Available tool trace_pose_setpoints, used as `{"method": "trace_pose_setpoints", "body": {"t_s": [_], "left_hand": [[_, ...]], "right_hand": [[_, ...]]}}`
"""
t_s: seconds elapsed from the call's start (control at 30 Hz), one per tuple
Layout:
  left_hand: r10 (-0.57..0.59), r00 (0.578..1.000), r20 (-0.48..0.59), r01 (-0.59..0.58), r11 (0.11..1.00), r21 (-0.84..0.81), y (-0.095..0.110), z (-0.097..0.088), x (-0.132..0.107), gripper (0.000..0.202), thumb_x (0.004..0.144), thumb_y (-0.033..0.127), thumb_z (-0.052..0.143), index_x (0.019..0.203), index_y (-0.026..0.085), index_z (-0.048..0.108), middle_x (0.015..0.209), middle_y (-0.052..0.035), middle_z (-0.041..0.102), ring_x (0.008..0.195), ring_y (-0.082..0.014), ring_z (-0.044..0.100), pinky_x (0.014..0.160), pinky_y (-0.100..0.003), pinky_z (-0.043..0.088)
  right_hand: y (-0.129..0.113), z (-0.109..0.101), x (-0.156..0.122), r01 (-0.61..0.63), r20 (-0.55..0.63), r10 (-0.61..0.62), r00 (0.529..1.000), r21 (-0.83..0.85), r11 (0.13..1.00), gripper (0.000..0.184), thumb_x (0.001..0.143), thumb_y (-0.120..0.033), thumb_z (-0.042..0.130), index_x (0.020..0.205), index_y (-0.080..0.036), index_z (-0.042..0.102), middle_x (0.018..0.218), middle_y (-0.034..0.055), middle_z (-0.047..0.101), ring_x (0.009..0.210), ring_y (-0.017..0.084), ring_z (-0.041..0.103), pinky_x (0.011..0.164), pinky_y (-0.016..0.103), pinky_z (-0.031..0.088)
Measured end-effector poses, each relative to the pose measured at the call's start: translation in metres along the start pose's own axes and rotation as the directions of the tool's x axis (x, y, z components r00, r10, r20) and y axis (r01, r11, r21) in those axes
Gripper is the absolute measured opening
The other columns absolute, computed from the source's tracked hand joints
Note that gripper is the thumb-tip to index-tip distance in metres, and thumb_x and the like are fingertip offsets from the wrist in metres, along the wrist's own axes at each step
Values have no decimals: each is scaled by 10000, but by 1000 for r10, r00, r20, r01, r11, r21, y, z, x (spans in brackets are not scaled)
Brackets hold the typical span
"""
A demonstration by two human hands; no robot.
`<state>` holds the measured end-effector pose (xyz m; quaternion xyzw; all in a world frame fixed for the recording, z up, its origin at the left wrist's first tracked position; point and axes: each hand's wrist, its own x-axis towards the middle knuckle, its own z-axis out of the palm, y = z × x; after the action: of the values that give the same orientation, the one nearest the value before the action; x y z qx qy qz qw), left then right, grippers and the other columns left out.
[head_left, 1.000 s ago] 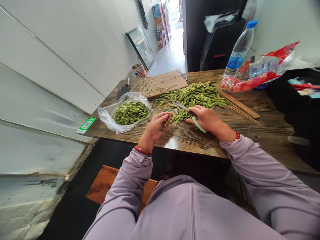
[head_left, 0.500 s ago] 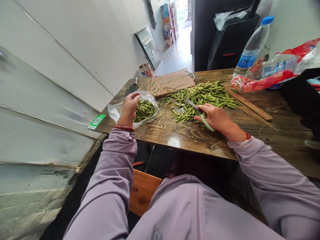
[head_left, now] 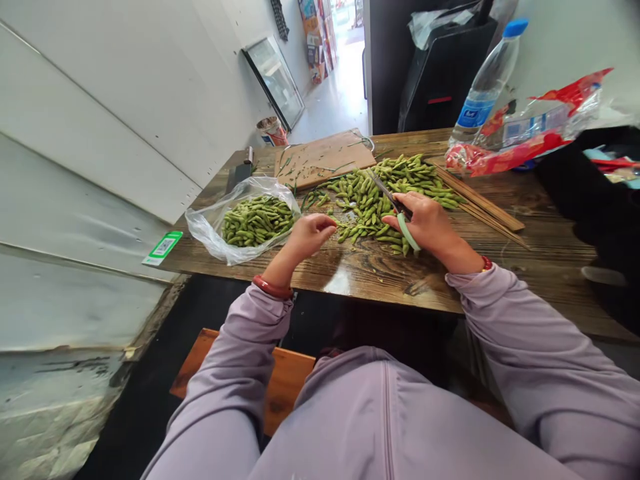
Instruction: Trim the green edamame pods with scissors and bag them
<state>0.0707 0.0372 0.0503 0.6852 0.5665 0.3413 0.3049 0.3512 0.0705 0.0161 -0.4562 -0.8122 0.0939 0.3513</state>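
My right hand [head_left: 425, 223] grips a pair of scissors [head_left: 384, 189] with pale green handles, its blades pointing up and left over a loose pile of green soybean pods [head_left: 367, 193]. Between the pile and a clear plastic bag [head_left: 203, 230], my left hand [head_left: 309, 239] is closed, thumb and fingertips pressed together. Whether anything is between those fingertips I cannot make out. Inside the bag, whose mouth lies open, is a heap of pods [head_left: 257, 220].
A wooden cutting board [head_left: 320, 160] with green scraps lies behind the pods. To the right are wooden sticks [head_left: 483, 203], a water bottle [head_left: 483, 90] and a red-and-clear plastic wrapper [head_left: 530, 143]. A dark flat object [head_left: 239, 175] sits at the table's far left.
My left hand has moved right, from over the bag to the near left side of the pod pile. My right hand still holds the scissors. The view has shifted slightly.
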Motion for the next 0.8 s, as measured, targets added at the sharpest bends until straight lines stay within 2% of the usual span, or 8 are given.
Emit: {"method": "trace_pose_setpoints", "body": {"t_s": [0.1,0.2,0.27,0.37,0.5,0.63,0.7,0.8], "left_hand": [[76,995,58,-89,961,262,-4,18,0,30,726,167,712,700,181,718,731,-32,627,697,-159,532,698,-282,402],[81,996,48,-93,898,430,-6,30,3,83,746,193,733,683,182,680,748,-45,592,728,-185,526,727,-312,408],[73,996,43,-84,879,469,-7,36,6,124,756,202,743,670,186,655,761,-53,586,743,-197,528,740,-321,415],[77,996,51,-92,894,438,-7,42,15,151,753,161,735,650,189,628,736,-41,570,709,-186,510,724,-312,413],[88,992,93,-110,957,268,-6,45,25,158,679,82,725,626,185,617,665,-4,549,643,-150,479,653,-278,380],[9,996,84,-1,995,-101,0,42,35,106,696,159,720,641,167,630,630,5,592,596,-115,479,583,-242,357],[-49,992,115,85,940,-330,4,39,39,118,714,233,738,699,155,651,658,-11,640,589,-103,500,553,-223,351],[-112,973,201,210,785,-582,11,38,46,247,693,303,800,851,143,698,713,-33,691,561,-81,518,510,-197,334]], "right_hand": [[0,-1,1,-4,7,4,1000,7,1000,468,904,-471,644,1265,-173,652,1114,155,700,1028,349,669,846,465,543],[-1,-1,0,3,17,-3,1000,6,1000,444,904,-457,648,1243,-170,662,1097,151,700,1015,339,671,842,452,545],[-3,0,0,8,21,-9,1000,14,1000,430,904,-452,651,1239,-183,662,1107,143,701,996,327,675,831,440,546],[-3,0,0,9,34,-10,999,18,1000,431,902,-451,653,1248,-195,658,1121,138,700,971,315,680,813,429,548],[-3,0,0,-1,42,0,999,20,1000,430,901,-453,655,1246,-195,660,1104,136,701,961,311,684,813,425,552],[-2,1,0,-4,23,3,1000,38,999,435,902,-447,661,1258,-197,652,1127,133,700,985,305,683,843,425,557],[-2,2,0,-7,12,7,1000,42,999,439,909,-445,655,1266,-189,646,1127,136,699,1000,305,682,855,426,558],[-4,2,0,-18,12,17,1000,51,999,434,903,-430,668,1260,-183,648,1095,133,701,978,299,684,849,425,562]]}}
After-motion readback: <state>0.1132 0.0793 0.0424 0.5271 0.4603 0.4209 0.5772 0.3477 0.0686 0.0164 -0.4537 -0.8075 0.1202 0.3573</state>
